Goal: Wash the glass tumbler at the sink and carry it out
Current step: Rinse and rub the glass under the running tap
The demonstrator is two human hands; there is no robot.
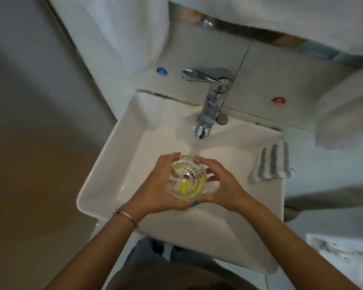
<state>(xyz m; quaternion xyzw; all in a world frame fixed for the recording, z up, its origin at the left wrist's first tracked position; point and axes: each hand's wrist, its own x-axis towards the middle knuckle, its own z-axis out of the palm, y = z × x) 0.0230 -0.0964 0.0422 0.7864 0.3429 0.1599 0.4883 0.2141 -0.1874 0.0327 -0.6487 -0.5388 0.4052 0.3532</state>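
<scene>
The clear glass tumbler (187, 177) is held upright over the white square sink (122, 164), its mouth facing up toward me. Yellow patches show through its wall, and the drain grate is visible through its bottom. My left hand (157, 185) wraps its left side, with a thin bracelet on that wrist. My right hand (222, 185) cups its right side with spread fingers. The chrome tap (210, 101) stands behind the basin, and a thin stream of water falls from its spout just beyond the tumbler's far rim.
A striped grey-and-white knitted cloth (272, 162) lies on the sink's right rim. White towels (122, 30) hang above the basin at left and top right. Blue cold (161, 71) and red hot (278, 100) stickers sit on the wall tiles. A door stands at left.
</scene>
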